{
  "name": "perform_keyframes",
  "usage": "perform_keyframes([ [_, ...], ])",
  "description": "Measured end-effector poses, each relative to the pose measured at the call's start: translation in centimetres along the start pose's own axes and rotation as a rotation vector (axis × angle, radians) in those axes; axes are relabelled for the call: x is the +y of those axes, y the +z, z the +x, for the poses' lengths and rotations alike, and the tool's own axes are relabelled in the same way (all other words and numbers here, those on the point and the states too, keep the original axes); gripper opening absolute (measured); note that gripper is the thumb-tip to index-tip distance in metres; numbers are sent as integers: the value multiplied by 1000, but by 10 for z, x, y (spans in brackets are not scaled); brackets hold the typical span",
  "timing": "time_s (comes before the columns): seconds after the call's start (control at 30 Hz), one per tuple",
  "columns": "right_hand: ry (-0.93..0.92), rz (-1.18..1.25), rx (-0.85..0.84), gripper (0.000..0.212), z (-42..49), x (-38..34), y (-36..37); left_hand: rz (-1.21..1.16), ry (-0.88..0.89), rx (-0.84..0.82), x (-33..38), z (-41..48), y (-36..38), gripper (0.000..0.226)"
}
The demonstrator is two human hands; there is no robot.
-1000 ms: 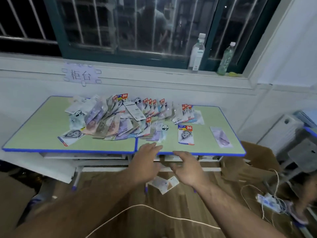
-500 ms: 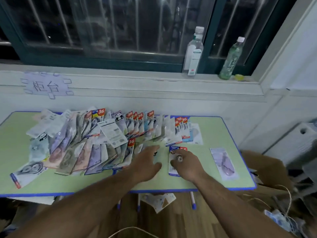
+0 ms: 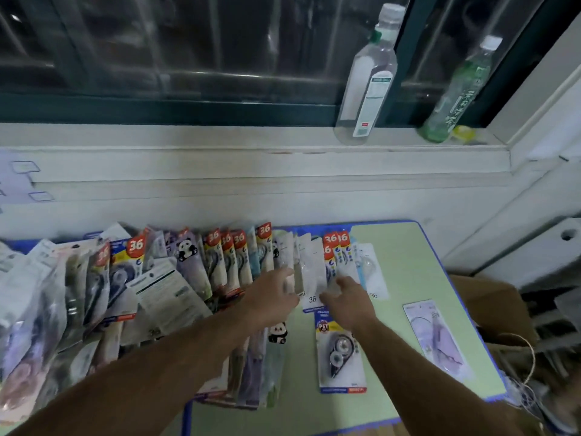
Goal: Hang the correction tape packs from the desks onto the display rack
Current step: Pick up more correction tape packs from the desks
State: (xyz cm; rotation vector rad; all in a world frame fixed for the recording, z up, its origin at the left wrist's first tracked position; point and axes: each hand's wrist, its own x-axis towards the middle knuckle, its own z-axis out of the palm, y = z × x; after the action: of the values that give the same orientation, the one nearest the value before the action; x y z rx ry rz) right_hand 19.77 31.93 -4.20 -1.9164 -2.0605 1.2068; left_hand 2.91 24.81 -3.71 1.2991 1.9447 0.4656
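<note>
Correction tape packs (image 3: pixel 188 278): overlapping rows across left and middle of counter (image 3: pixel 408 278).
- Labels: red corner tabs read "36"; panda graphics on several.
- White-backed pack (image 3: pixel 312 278): "36" printed at lower edge.
- Single pack (image 3: pixel 341 350): flat, near front edge, badge reads "PET".
- Purple pack (image 3: pixel 437 338): lies apart at right.
- Left hand (image 3: pixel 273 297), right hand (image 3: pixel 349 300): fingers extended, uncurled, tips at white-backed pack; nothing gripped.
- Counter top green, blue rim.
- Two bottles (image 3: pixel 366 80) on white windowsill (image 3: pixel 251 158); bottle text unreadable.
- Cardboard box (image 3: pixel 490 303) at right.
</note>
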Motion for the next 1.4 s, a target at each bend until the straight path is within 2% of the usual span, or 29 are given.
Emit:
perform_keyframes([
  [0.17, -48, 124, 35, 44, 24, -19, 13, -123, -43, -28, -9, 31, -9, 49],
  [0.33, -94, 89, -1, 36, 42, -43, 27, -302, -114, -39, -19, 53, -19, 38],
  [0.6, -154, -133, 74, 34, 48, -52, 50, -456, -130, -74, -22, 51, -30, 31],
  [0.67, -152, -178, 74, 31, 52, -50, 56, -466, -124, -76, -24, 50, -30, 32],
  [0.77, -163, -228, 64, 40, 59, -47, 63, -456, -127, -78, -25, 51, -30, 34],
  [0.87, -182, -255, 65, 40, 62, -45, 65, -450, -136, -87, -24, 51, -30, 31],
  [1.0, -144, -177, 92, 30, 61, -44, 60, -444, -135, -104, -20, 48, -31, 26],
  [1.2, -124, -88, 98, 26, 52, -28, 49, -383, -99, -115, -8, 35, -17, 15],
  [1.3, -90, 44, 109, 12, 48, -19, 39, -420, -41, -25, 2, 29, -10, 13],
  [1.4, -86, 213, 171, 14, 37, -16, 15, -394, -37, 236, 7, 26, -4, 7],
])
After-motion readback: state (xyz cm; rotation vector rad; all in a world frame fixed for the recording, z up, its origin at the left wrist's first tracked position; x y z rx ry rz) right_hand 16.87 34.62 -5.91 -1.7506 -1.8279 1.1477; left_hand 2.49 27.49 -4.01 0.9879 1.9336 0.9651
